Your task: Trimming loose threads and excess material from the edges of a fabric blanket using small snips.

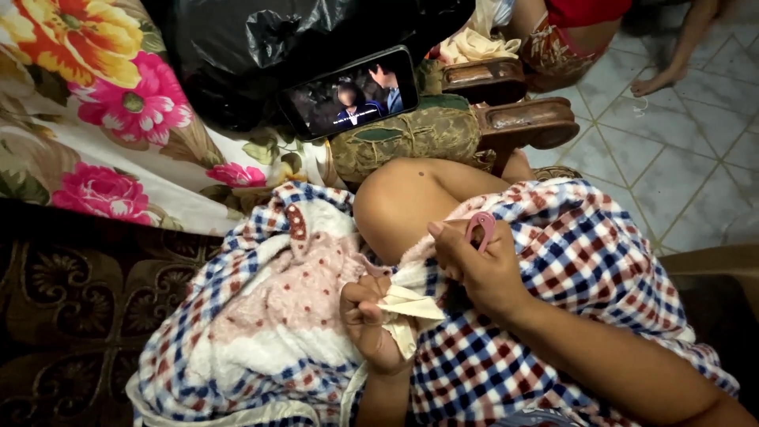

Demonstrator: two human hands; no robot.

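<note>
My left hand (pixel 368 326) pinches a folded edge of cream cloth (pixel 407 304) low in the middle of the view. My right hand (pixel 474 269) rests just above it, fingers closed around small pink-handled scissors (pixel 480 227), whose loop sticks up over my knuckles. Both hands lie on a red, blue and white checked fabric (pixel 569 245) with a pink dotted lining (pixel 292 292), draped over my lap. A bare knee (pixel 403 202) rises just behind the hands.
A phone (pixel 349 92) playing a video leans against a black plastic bag (pixel 261 47). A floral sheet (pixel 103 103) covers the left. Carved wooden sofa arms (pixel 526 122) and a patterned cushion (pixel 411 134) sit behind. Another person's legs (pixel 672 47) stand on tiled floor.
</note>
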